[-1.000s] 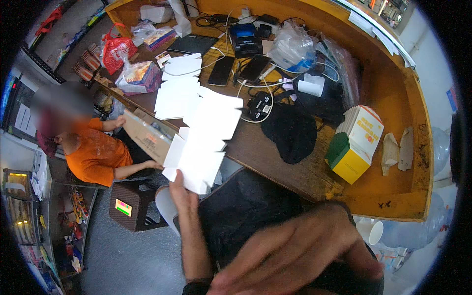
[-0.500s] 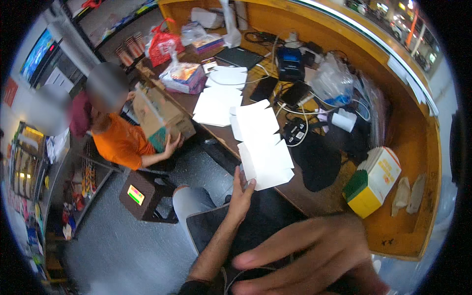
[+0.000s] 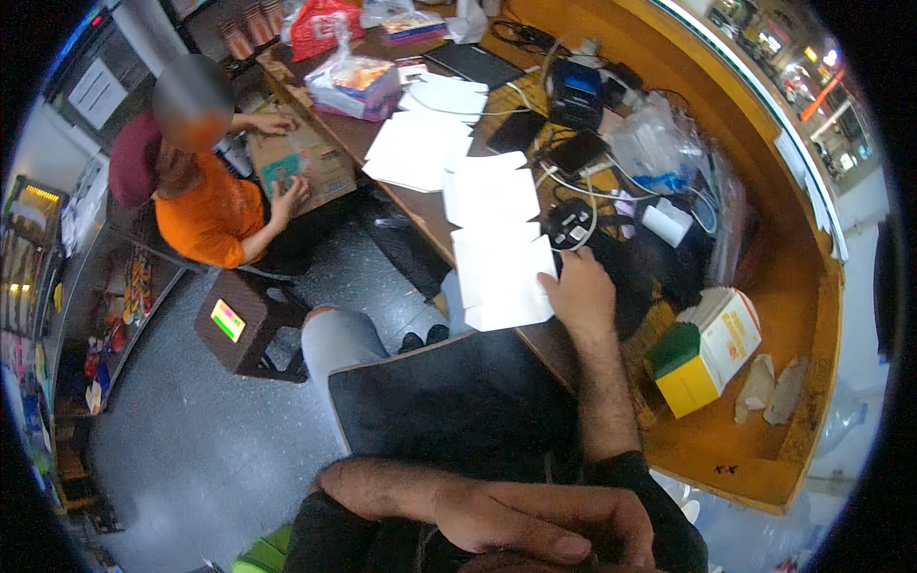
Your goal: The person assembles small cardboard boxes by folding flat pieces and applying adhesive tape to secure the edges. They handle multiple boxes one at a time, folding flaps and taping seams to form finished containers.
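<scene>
A white unfolded carton blank [image 3: 501, 272] lies across the brown tabletop's near edge, with cut flaps along its sides. My right hand [image 3: 585, 294] reaches in from the lower right and grips the blank's right edge, the thumb over the card and the fingers along its side. Close to the camera at the bottom, my left hand [image 3: 540, 516] lies across the front of my body. Its fingers bend loosely and its thumb stands apart, with nothing visible in it. More white blanks [image 3: 415, 153] lie flat beyond the first one.
A co-worker in an orange shirt [image 3: 205, 218] handles a cardboard box [image 3: 320, 162] at the left. Phones [image 3: 578, 150], cables, a black device [image 3: 575, 93] and plastic bags crowd the right. A yellow-green carton [image 3: 705, 358] stands near right; a brown stool [image 3: 250, 325] stands left.
My left hand has let go of the blank and drawn back to my body. My right hand has moved from near the camera to the blank's right edge. The co-worker's box has tilted down.
</scene>
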Action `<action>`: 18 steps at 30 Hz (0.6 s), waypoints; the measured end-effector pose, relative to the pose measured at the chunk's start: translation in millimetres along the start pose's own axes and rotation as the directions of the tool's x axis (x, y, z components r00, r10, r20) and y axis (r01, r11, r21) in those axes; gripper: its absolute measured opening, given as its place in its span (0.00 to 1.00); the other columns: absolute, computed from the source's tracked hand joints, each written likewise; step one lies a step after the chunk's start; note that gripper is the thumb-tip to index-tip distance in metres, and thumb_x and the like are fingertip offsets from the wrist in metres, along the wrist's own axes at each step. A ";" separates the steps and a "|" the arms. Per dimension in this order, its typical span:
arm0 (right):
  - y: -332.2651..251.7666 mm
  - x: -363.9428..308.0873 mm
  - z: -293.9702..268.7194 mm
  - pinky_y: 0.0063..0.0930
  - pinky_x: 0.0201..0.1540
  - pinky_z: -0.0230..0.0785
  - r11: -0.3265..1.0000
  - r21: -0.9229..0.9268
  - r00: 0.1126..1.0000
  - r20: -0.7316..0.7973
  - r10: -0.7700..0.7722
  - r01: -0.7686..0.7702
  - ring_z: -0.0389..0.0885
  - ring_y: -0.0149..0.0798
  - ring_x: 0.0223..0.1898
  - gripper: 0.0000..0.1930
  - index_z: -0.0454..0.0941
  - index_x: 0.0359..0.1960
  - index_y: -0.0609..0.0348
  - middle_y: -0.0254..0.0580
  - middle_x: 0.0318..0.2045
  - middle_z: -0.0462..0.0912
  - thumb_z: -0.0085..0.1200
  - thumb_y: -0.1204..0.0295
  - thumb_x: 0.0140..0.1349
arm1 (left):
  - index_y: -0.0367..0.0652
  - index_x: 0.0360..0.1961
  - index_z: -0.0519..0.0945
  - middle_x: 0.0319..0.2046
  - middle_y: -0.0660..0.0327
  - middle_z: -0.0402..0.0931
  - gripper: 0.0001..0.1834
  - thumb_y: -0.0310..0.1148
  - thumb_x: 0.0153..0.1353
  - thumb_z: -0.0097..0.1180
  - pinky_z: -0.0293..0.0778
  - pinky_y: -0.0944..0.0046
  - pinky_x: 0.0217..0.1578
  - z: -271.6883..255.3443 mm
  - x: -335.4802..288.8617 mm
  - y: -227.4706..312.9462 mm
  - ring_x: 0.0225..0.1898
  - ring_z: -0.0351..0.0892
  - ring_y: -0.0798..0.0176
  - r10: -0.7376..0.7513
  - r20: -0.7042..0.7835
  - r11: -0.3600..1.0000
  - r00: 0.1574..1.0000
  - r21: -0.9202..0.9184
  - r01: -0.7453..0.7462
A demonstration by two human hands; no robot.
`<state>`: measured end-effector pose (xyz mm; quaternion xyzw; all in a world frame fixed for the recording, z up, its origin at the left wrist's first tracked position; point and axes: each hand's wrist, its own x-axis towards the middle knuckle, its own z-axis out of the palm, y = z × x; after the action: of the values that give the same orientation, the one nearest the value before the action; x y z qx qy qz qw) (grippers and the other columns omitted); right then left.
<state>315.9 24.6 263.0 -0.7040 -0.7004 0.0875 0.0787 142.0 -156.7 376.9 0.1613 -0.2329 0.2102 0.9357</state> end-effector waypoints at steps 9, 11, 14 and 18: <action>4.8 -14.8 43.3 0.51 0.50 0.81 0.992 0.125 0.980 -0.193 0.051 -0.026 0.87 0.60 0.47 0.18 0.85 0.48 0.65 0.54 0.45 0.85 0.74 0.68 0.61 | 0.36 0.54 0.76 0.50 0.53 0.78 0.22 0.47 0.78 0.60 0.72 0.54 0.57 -28.9 8.2 3.5 0.54 0.77 0.57 0.125 0.216 0.990 0.968 0.043 -0.137; 3.4 -18.2 47.3 0.49 0.51 0.80 0.993 0.113 0.979 -0.200 0.040 -0.017 0.86 0.58 0.49 0.17 0.84 0.47 0.64 0.52 0.46 0.84 0.74 0.69 0.60 | 0.37 0.49 0.77 0.45 0.55 0.77 0.20 0.46 0.77 0.62 0.72 0.55 0.53 10.9 10.5 4.2 0.50 0.76 0.59 0.130 -0.018 0.992 0.991 0.014 -0.129; -2.0 -22.2 43.3 0.48 0.52 0.80 0.997 0.081 0.971 -0.238 0.016 0.003 0.85 0.55 0.49 0.17 0.83 0.46 0.63 0.50 0.46 0.83 0.73 0.71 0.60 | 0.37 0.46 0.78 0.42 0.56 0.76 0.20 0.47 0.76 0.63 0.72 0.55 0.52 2.1 3.6 4.0 0.47 0.76 0.59 0.127 0.019 0.990 0.992 0.063 -0.128; -0.6 -16.8 48.5 0.48 0.51 0.78 0.992 0.112 0.940 -0.342 -0.013 0.054 0.84 0.55 0.48 0.14 0.83 0.45 0.61 0.48 0.46 0.83 0.72 0.73 0.59 | 0.38 0.47 0.77 0.43 0.56 0.76 0.21 0.48 0.76 0.62 0.71 0.55 0.53 -31.4 5.8 2.9 0.49 0.76 0.59 0.153 0.306 0.965 0.940 0.161 -0.209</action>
<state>303.9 7.2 216.2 -0.6906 -0.6815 0.0050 0.2421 156.9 -139.8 354.0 0.2571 -0.3606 0.2911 0.8480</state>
